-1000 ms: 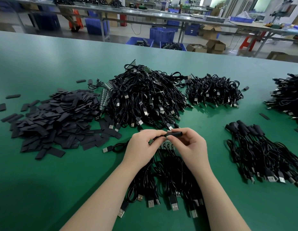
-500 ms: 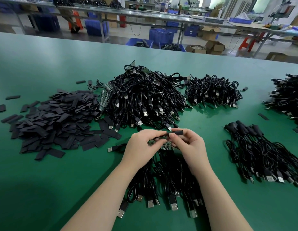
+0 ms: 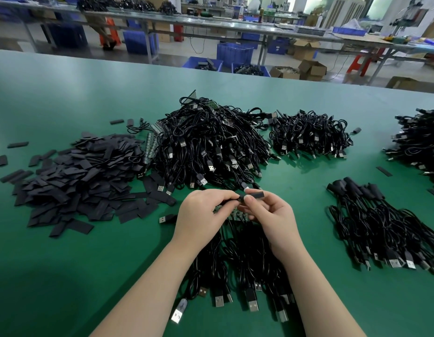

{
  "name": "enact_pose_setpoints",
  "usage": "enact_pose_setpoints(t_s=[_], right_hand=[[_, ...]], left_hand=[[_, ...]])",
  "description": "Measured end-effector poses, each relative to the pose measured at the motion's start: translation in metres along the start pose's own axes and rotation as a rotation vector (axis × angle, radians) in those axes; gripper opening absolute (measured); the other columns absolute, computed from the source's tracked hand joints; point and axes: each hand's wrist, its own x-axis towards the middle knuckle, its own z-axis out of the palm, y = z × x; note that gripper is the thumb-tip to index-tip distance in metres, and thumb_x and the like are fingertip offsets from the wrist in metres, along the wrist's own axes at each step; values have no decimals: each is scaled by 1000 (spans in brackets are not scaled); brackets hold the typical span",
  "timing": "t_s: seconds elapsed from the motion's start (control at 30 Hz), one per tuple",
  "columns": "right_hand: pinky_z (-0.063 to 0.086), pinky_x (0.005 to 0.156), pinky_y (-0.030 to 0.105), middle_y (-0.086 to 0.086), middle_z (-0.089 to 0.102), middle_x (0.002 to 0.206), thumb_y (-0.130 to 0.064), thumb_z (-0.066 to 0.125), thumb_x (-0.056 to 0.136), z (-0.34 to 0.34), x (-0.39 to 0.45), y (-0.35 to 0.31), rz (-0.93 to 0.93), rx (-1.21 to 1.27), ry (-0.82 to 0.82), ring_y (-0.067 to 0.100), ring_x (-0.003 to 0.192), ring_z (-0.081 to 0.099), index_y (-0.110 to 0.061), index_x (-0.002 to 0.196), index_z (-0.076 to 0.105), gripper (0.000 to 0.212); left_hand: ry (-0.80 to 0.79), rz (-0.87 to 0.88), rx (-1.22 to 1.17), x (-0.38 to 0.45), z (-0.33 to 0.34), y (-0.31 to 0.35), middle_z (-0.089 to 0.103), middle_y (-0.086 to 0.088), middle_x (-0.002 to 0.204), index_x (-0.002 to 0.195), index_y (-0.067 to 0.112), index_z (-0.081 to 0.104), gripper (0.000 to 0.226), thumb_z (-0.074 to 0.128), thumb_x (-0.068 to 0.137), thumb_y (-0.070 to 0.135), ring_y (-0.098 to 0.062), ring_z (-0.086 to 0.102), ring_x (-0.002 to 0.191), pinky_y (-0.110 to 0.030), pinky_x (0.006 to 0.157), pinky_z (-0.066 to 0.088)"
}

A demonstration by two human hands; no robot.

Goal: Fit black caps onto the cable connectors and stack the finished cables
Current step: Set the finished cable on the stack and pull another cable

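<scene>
Nearest the camera, a bundle of black cables [image 3: 237,268] lies under both forearms on the green table [image 3: 53,276], their flat metal USB plugs fanned toward the near edge. Above it, the left hand [image 3: 201,215] and right hand [image 3: 274,215] meet fingertip to fingertip. The right hand's thumb and forefinger pinch a black cap [image 3: 254,195], a matte, flattened sleeve that juts out past the fingertips to the right. The left hand's curled fingers pinch the cable's connector end at the cap's left mouth; the joint itself is hidden by the fingers. Small green circuit boards [image 3: 235,214] show just beneath the hands.

To the right lies a stack of finished cables [image 3: 381,224], capped ends bunched at its far side. To the left, a heap of loose caps [image 3: 72,181], flat dull rectangles. Beyond the hands rises a large tangled pile of uncapped cables [image 3: 211,147], with a smaller pile [image 3: 310,135] to its right.
</scene>
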Motion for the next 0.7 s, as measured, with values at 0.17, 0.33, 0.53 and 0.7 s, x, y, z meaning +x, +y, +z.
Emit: enact_pose_setpoints(t_s=[0.17, 0.33, 0.53, 0.7], right_hand=[[51, 66, 13, 6, 77, 82, -9, 73, 87, 0, -2, -1, -6, -34, 17, 10, 75, 73, -20, 87, 79, 13], [51, 64, 12, 3, 78, 91, -7, 71, 88, 1, -2, -3, -6, 35, 20, 4, 69, 70, -22, 81, 81, 19], [50, 67, 11, 3, 77, 80, -11, 74, 85, 3, -3, -1, -18, -64, 21, 7, 75, 72, -27, 82, 81, 17], [49, 63, 10, -2, 77, 79, -5, 70, 88, 2, -2, 1, -29, -15, 27, 3, 70, 69, -18, 81, 78, 17]], left_hand=[[-1, 13, 10, 0, -1, 0, 73, 17, 93, 96, 26, 77, 14, 68, 85, 29, 1, 62, 93, -31, 85, 50], [17, 13, -38, -1, 0, 3, 73, 16, 92, 94, 23, 78, 13, 77, 81, 20, 0, 62, 95, -34, 87, 51], [56, 12, -46, -3, -1, 4, 74, 15, 89, 93, 22, 79, 13, 77, 81, 18, -1, 63, 91, -35, 83, 53], [53, 38, -57, -2, 2, 4, 75, 13, 89, 92, 20, 80, 14, 78, 79, 17, -2, 65, 87, -38, 79, 54]])
